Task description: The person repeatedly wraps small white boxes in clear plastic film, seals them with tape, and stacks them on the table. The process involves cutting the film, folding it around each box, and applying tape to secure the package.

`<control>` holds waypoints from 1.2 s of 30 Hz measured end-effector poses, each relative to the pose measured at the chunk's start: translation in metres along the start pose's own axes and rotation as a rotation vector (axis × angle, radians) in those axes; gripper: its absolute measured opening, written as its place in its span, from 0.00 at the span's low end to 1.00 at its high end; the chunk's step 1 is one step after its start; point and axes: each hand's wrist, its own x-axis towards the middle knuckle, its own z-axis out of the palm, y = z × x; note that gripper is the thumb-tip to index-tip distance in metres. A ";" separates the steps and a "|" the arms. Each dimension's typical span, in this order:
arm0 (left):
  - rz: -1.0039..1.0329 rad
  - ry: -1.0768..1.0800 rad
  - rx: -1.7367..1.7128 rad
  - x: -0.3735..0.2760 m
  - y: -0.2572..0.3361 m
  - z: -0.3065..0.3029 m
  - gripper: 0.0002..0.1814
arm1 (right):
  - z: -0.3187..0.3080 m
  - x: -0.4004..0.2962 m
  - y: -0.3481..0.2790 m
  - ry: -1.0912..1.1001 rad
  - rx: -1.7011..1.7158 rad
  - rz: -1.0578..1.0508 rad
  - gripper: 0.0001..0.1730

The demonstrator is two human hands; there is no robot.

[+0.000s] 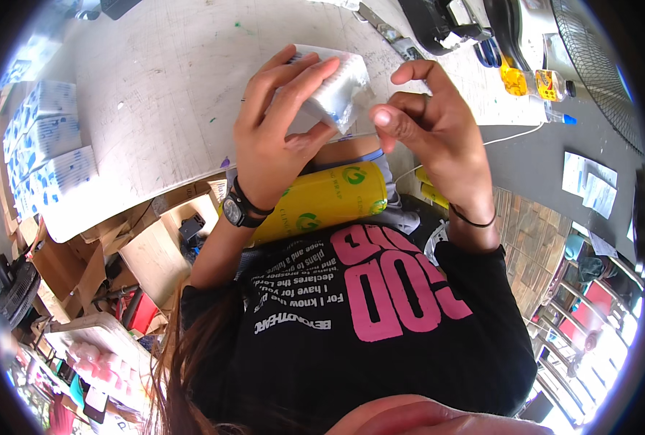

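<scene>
My left hand (279, 125), with a black watch on its wrist, grips a small white pack (344, 81) in shiny clear film. Its fingers lie over the top and left side, and the thumb is beneath. To the right of the pack, my right hand (437, 125) is held up with fingers bent and apart. Its thumb tip is close to the film's corner; I see nothing between the fingers. Below the hands, a thick yellow roll of cling wrap (328, 196) with green print rests across my lap.
A scratched white table (154, 98) holds stacked white packs with blue pattern (50, 147) at the left. At the far right are a box cutter (388, 32), a black tape dispenser (442, 24), a bottle of yellow liquid (545, 84) and a fan (600, 65). Cardboard boxes (154, 255) crowd below left.
</scene>
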 end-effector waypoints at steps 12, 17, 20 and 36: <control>-0.242 -0.033 -0.111 0.007 -0.005 -0.014 0.34 | 0.021 0.035 0.021 0.022 -0.074 -0.064 0.34; -0.424 -0.143 -0.345 0.024 -0.013 -0.030 0.36 | 0.028 0.075 0.059 0.026 -0.074 -0.326 0.32; -0.446 -0.219 -0.331 0.023 -0.015 -0.036 0.38 | 0.024 0.062 0.057 0.093 -0.285 -0.322 0.33; 0.044 -0.122 0.375 0.023 0.004 -0.025 0.25 | -0.174 0.084 0.004 0.263 -0.313 -0.029 0.30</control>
